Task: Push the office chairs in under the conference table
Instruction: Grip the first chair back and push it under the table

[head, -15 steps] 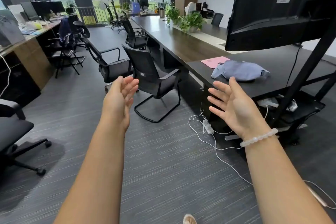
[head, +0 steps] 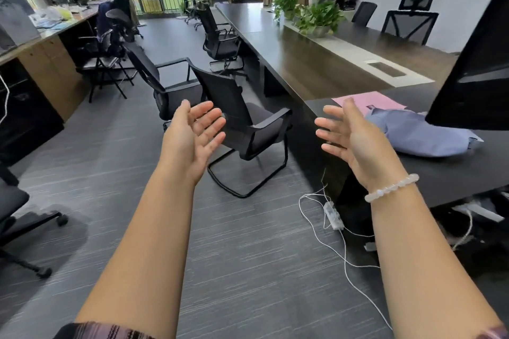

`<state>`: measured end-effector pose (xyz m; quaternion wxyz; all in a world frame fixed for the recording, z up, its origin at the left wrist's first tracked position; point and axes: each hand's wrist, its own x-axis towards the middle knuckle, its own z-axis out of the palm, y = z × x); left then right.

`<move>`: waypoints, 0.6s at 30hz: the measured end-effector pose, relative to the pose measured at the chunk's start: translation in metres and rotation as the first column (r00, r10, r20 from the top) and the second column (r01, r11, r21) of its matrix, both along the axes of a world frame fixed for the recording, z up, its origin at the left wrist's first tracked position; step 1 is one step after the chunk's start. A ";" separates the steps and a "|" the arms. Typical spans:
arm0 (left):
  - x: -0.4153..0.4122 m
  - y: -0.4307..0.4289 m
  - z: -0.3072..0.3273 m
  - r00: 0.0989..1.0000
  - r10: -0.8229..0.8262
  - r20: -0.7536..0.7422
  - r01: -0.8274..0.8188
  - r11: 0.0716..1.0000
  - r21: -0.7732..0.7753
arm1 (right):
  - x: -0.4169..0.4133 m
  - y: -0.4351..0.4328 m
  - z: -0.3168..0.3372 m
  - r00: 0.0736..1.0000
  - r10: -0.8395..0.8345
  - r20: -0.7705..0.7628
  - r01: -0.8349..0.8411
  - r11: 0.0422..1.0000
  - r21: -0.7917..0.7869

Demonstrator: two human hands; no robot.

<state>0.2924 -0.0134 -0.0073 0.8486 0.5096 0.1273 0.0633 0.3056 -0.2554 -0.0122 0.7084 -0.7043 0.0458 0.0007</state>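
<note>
The nearest black mesh-backed office chair with a bent-tube sled base [head: 245,129] stands on the grey striped carpet [head: 248,256], pulled out from the long dark wood-grain conference desk [head: 300,63] and turned at an angle, its seat facing the desk edge and its flat armrests matte plastic. Just behind it a second black armchair of the same build [head: 165,85] also sits out from the desk, and a third black mesh chair [head: 220,38] stands further along the same side, closer to the edge.

Both bare hands are raised in the air short of the nearest chair, touching nothing. The left hand [head: 192,137] shows its palm turned inward, grip apart with fingers spread and slightly curled, in front of the chair's back. The right hand [head: 349,137] mirrors it, grip likewise apart and empty, with a bracelet of pale round translucent beads [head: 391,187] on the wrist.

On the near end of the desk lie a crumpled blue fabric bundle [head: 418,135] and a flat pink paper sheet [head: 369,102], the bundle overlapping the sheet's corner. A large black flat screen [head: 479,69] tilts in over them. Leafy green potted plants [head: 316,16] stand in a row along the desk's pale centre strip. On the carpet beside the desk's end panel a white power strip [head: 333,215] trails thin looping white cables.
</note>
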 end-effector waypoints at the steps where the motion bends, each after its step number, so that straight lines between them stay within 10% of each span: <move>1: 0.018 0.004 0.000 1.000 0.006 -0.008 -0.006 1.000 0.011 | 0.021 0.005 0.001 1.000 0.016 0.004 -0.016 1.000 -0.001; 18: 0.339 0.128 -0.011 0.996 -0.030 -0.085 0.055 0.951 0.304 | 0.313 0.135 -0.010 0.997 -0.048 -0.055 0.043 0.995 -0.085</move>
